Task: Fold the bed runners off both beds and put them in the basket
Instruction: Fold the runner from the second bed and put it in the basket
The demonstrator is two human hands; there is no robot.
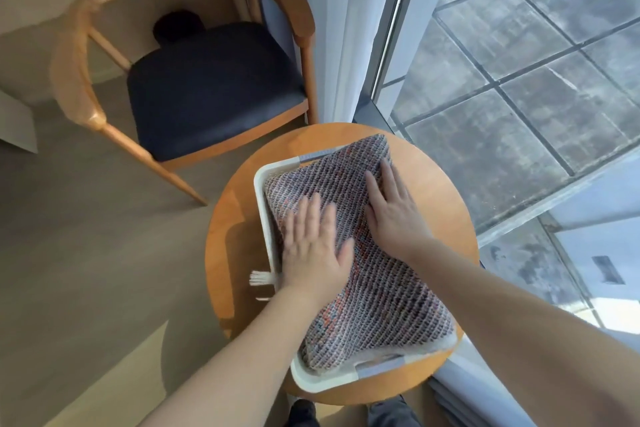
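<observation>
Flat palms on the folded runner

Left hand (313,253) and right hand (394,215), fingers spread wide, press the folded bed runner (367,288) filling the white basket (266,218); chair (207,90) at 11 o'clock.

A round wooden table (239,218) with an orange-brown top stands close to the window. Behind it and to the left, a wooden armchair (86,55) with a curved backrest faces away, its seat a dark navy cushion (214,90). Something black and rounded (178,26) sits beyond the seat, under the pale desk; it is too shadowed to identify. A sheer white curtain (343,28) hangs down beside the chair. Through the glass (519,80), weathered grey paving tiles lie in sunlight. The floor (86,253) indoors is grey-beige, with slanting shadows across it.
</observation>
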